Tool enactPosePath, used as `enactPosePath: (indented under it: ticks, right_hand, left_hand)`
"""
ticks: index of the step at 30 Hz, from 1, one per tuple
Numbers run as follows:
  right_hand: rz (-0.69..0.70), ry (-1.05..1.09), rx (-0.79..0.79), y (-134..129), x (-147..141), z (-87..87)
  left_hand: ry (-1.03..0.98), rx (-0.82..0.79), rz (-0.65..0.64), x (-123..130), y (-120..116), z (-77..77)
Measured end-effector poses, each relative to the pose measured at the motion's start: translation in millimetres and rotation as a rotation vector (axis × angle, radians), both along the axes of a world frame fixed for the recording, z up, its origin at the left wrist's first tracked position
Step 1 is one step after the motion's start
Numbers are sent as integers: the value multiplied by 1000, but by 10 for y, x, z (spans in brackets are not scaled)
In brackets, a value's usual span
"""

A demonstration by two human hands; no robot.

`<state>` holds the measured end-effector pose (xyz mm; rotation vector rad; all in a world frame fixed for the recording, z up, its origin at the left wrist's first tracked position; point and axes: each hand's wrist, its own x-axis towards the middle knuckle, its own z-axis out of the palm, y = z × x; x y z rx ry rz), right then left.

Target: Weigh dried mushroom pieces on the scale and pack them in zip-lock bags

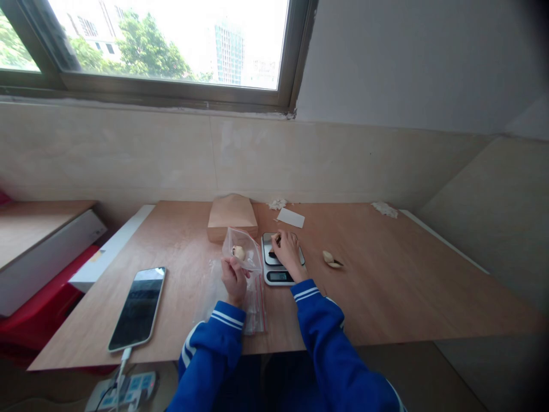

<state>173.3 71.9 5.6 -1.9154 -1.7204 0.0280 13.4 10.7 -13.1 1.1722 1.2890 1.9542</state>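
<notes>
My left hand pinches a clear zip bag by its lower part. Inside the bag sits a pale, rounded piece, whose kind I cannot make out. My right hand is over the steel plate of a small white kitchen scale, fingers closed around a pale and dark piece that they mostly hide. The scale's display is lit. Right of it, a pale, petal-like piece with a dark tip lies on the table. Under my left wrist is a stack of clear zip bags with red seals.
A brown paper bag lies behind my left hand. Near the wall are a white card and crumbled white bits. More white flakes lie at the back right. A charging phone rests at left, above a power strip.
</notes>
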Motion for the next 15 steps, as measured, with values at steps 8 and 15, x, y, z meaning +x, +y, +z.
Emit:
enactPosePath:
  ticks: [8,15]
  right_hand:
    - [-19,69,135,63,98,9]
    - [95,442,391,88,91,252]
  left_hand:
    - [96,-37,-6,3,-11,-51]
    - [94,-84,-10,-1,11,-87]
